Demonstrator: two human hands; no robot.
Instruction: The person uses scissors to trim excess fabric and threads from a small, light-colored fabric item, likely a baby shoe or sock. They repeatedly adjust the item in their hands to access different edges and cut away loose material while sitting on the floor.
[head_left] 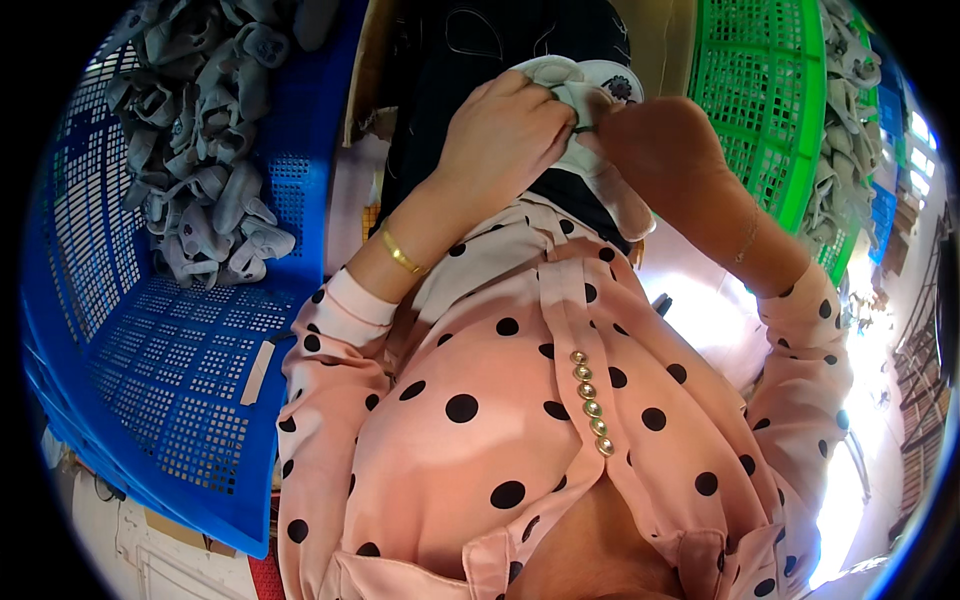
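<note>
Both hands grasp one pale grey-white shoe piece at the upper centre of the frame, held against a black cloth that hangs behind it. Left hand: its grip is clenched on the left part of the shoe piece, fingers curled over the edge, a gold bracelet on the wrist. Right hand: its grip pinches the right part of the same piece, the fingertips meeting those of the left hand; a thin chain shows on this wrist. A loose end of the piece hangs down between the hands and the forearm on the right. Pink sleeves with black dots fill the lower centre. Left of the frame: a blue plastic crate, with a heap of grey shoe pieces in its upper part. Upper right: a green plastic crate, with more grey pieces stacked beside it at the right rim.
</note>
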